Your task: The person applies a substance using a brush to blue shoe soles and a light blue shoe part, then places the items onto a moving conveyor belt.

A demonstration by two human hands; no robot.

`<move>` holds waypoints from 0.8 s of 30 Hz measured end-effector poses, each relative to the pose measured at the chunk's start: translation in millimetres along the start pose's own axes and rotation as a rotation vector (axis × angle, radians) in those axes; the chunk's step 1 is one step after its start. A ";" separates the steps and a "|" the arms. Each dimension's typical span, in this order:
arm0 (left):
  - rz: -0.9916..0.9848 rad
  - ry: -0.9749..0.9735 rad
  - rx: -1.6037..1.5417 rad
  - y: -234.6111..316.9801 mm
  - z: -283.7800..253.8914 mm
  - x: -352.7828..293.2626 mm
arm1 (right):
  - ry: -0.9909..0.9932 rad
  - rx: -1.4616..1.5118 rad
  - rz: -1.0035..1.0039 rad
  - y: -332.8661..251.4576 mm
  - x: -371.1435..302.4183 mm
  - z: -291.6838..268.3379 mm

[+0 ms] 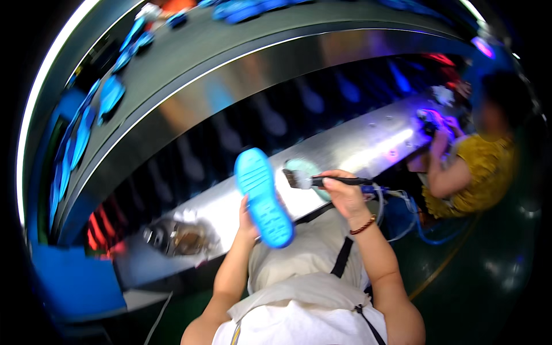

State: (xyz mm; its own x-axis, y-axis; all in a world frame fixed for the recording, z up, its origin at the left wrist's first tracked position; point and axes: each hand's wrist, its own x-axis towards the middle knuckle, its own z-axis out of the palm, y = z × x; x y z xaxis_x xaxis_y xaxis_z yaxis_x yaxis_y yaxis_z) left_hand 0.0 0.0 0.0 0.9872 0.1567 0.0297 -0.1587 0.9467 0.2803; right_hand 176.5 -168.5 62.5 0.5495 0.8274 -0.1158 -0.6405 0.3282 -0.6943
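Note:
A bright blue shoe sole (261, 192) stands tilted up in front of me, its moulded pattern facing me. My left hand (247, 219) grips it along its left edge, most of the fingers hidden behind it. In my right hand (345, 196) is a flat brush (339, 180) with a black handle, pinched between thumb and fingers. Its bristles point left toward the sole, with a gap between them. Behind the bristles a round pale green dish (301, 166) sits on the metal bench (345, 144), partly covered by brush and hand.
A shiny metal container (187, 238) with brownish contents stands on the bench at left. Dark slots hold sole-like shapes behind the bench. Above runs a conveyor belt (190, 54) carrying blue soles (111, 95). At right sits a co-worker in yellow (486, 172), near blue hoses (428, 237).

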 end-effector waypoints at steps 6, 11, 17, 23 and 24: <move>0.013 0.137 -0.127 -17.7 35.2 59.2 | -0.019 -0.163 0.024 9.6 56.5 -9.7; 0.021 0.179 0.023 -17.4 33.4 62.1 | 0.032 -0.314 -0.052 8.9 94.6 11.0; 0.150 0.518 0.220 -22.5 31.7 67.7 | -0.142 -0.988 -0.445 22.1 88.4 54.5; 0.160 0.424 0.216 13.1 14.7 47.4 | -0.502 -1.268 -0.186 3.7 27.5 42.9; 0.131 0.412 0.174 13.1 22.5 46.3 | -0.555 -1.192 -0.072 -6.7 25.1 42.1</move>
State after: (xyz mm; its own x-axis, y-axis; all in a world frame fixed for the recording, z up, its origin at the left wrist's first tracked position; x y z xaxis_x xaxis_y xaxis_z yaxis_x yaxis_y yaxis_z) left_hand 44.0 13.3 26.6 0.8647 0.4043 -0.2982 -0.2420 0.8554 0.4579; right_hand 171.9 -130.7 94.1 0.0871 0.9947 0.0543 0.4005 0.0149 -0.9162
